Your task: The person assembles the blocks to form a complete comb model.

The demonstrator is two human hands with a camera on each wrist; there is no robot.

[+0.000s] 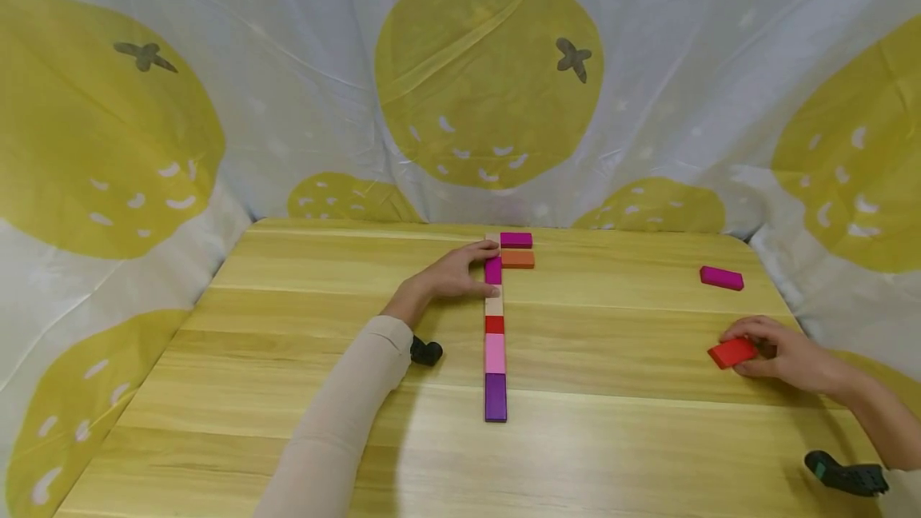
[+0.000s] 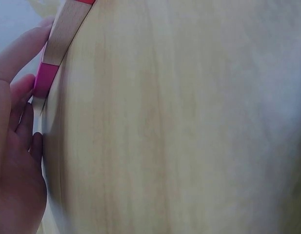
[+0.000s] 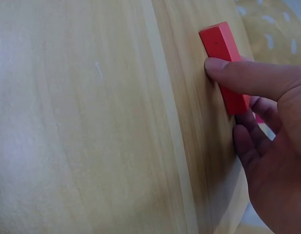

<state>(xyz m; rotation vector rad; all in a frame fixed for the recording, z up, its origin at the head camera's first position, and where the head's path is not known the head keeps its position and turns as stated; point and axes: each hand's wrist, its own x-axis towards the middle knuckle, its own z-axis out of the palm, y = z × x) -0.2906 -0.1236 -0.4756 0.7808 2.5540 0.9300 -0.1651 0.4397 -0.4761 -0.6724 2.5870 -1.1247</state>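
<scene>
A straight column of coloured wooden blocks runs away from me at mid-table: a purple block nearest, then a pink block, a small red block, a plain wood block and a magenta block. My left hand touches the column's far part from the left, its thumb on the plain block and its fingers near the far end. On the right, my right hand pinches a red block between thumb and fingers, close over the table.
Right of the column's far end lie another magenta block and an orange block. A separate magenta block rests near the table's right edge. A patterned cloth hangs behind the wooden table.
</scene>
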